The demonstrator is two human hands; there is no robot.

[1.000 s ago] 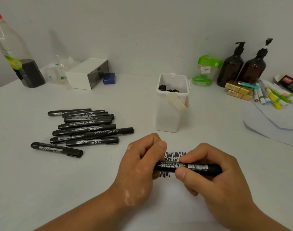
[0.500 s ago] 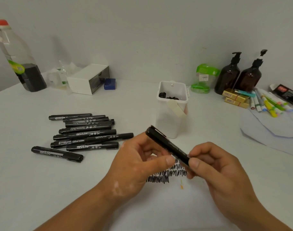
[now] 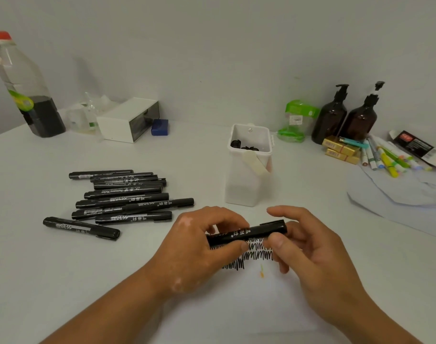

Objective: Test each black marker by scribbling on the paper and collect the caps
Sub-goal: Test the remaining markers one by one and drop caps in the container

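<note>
A capped black marker (image 3: 249, 233) lies almost level above the white paper (image 3: 236, 301), which bears black scribbles (image 3: 257, 255). My left hand (image 3: 199, 247) grips its left part between thumb and fingers. My right hand (image 3: 308, 252) pinches the capped right end with thumb and curled fingers. Several more black markers (image 3: 122, 198) lie in a pile on the table to the left. A white container (image 3: 249, 167) behind the hands holds black caps (image 3: 241, 145).
Along the back wall stand a clear bottle with dark liquid (image 3: 23, 88), a white box (image 3: 128, 119), a green-lidded jar (image 3: 296, 121) and two brown pump bottles (image 3: 346, 115). Coloured markers (image 3: 385, 157) and gold boxes (image 3: 341, 148) lie at the far right on a pale sheet.
The marker was turned end over end between both hands: from level it tipped with one end up to the left, then came back level with the cap on the right.
</note>
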